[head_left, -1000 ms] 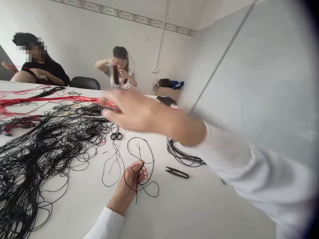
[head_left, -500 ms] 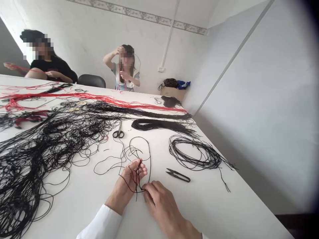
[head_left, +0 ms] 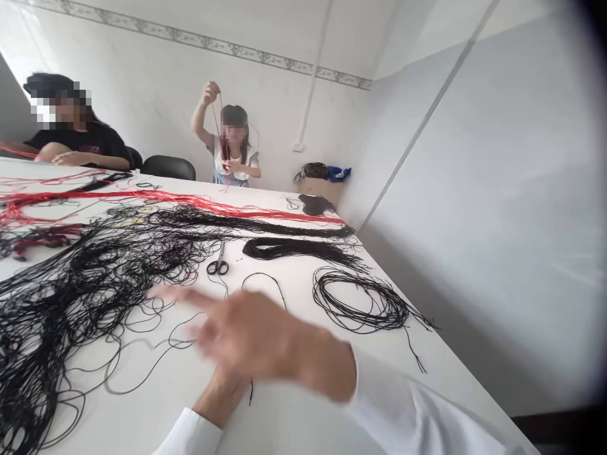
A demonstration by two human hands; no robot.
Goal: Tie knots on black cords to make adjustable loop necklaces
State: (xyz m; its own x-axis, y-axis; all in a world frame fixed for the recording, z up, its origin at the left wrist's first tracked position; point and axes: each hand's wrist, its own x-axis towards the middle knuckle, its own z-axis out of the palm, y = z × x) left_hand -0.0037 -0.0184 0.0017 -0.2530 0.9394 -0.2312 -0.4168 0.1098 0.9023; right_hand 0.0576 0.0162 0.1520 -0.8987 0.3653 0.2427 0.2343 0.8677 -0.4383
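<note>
My right hand (head_left: 256, 338) reaches leftward across my left hand, smeared by motion. Its index finger is stretched out apart from the others, over the edge of the tangled black cord (head_left: 61, 316); no cord shows clearly in its fingers. Only the wrist side of my left hand (head_left: 222, 395) shows, since the right hand covers its fingers and whatever they hold. A short black cord end (head_left: 251, 395) hangs out below both hands. Beyond them a thin black cord (head_left: 265, 274) curves over the white table, and loose strands lie to the left.
Scissors (head_left: 218, 265) lie ahead, near a folded black cord bundle (head_left: 284, 249). A black cord coil (head_left: 355, 300) lies to the right. Red cords (head_left: 213, 203) and red-handled pliers (head_left: 47, 237) are farther off. Two people sit across the table (head_left: 455, 392), handling red cord.
My right hand has swung up and left over my left hand, hiding its fingers and the cord loops seen there. The black snips are now out of sight behind my right arm.
</note>
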